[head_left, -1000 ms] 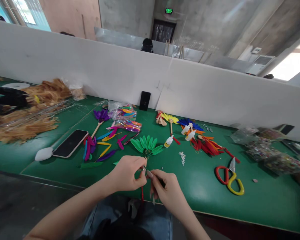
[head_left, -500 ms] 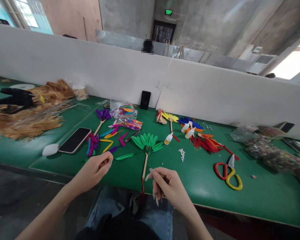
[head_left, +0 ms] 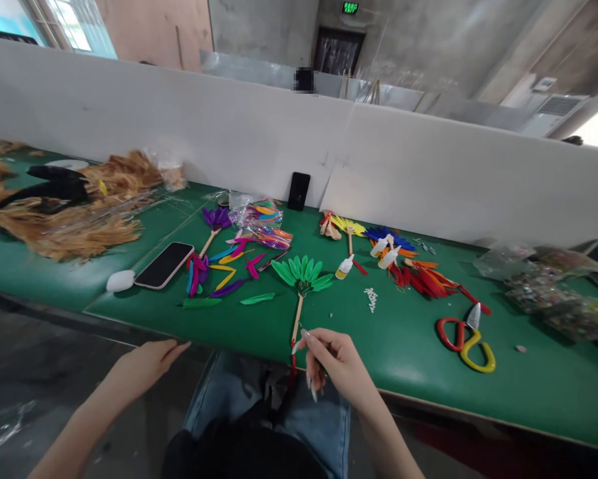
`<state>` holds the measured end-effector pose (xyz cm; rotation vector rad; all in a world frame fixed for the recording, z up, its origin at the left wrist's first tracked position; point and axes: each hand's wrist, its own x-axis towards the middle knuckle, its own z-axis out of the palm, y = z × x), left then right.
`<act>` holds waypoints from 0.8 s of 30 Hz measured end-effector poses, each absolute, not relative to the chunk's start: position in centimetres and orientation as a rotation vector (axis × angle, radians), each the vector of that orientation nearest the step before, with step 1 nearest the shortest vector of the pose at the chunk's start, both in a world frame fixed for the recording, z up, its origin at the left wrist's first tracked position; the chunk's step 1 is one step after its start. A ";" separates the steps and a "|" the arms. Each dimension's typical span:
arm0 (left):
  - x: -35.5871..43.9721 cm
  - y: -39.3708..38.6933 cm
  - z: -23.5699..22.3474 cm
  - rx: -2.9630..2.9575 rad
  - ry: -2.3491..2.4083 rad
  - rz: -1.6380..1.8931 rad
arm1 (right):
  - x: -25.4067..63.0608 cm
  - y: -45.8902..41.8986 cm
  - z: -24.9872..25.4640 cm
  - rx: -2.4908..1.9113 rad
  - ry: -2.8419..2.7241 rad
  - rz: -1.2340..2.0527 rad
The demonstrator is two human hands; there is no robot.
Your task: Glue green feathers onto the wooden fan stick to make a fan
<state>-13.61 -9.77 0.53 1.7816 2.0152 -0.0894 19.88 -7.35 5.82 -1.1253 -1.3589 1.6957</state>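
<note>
My right hand (head_left: 331, 359) is closed in a pinch beside the lower end of a green feather fan (head_left: 303, 274). A short, thin dark tip shows at its fingertips, too small to name. The fan lies on the green table, with its feathers spread away from me, a pale wooden handle (head_left: 297, 318) and a red tassel (head_left: 293, 362) hanging over the front edge. My left hand (head_left: 149, 360) is at the table's front edge on the left, fingers stretched out and holding nothing. Loose green feathers (head_left: 257, 299) lie left of the fan.
White glue bottles (head_left: 344, 267), small white beads (head_left: 371, 299) and red-yellow scissors (head_left: 468, 336) lie to the right. Purple (head_left: 216, 218), yellow (head_left: 347, 226) and blue fans stand farther back. A phone (head_left: 165, 265) lies left; brown fibre bundles (head_left: 79, 236) cover the far left.
My left hand has drawn back down and left from over the table, its curled fingers now straightened. The right hand stays by the fan handle. The view has shifted slightly.
</note>
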 end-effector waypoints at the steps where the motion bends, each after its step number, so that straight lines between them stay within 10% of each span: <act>1: -13.9 -9.7 0.5 1.773 2.031 -0.133 | 19.9 -7.4 5.6 -1.129 -1.351 1.700; 13: -2.7 -7.7 7.0 2.165 1.371 0.514 | 19.2 -8.1 4.6 -1.165 -1.382 1.722; 24: 1.8 -4.2 7.6 2.584 0.933 0.425 | 20.7 -7.5 5.3 -1.209 -1.406 1.635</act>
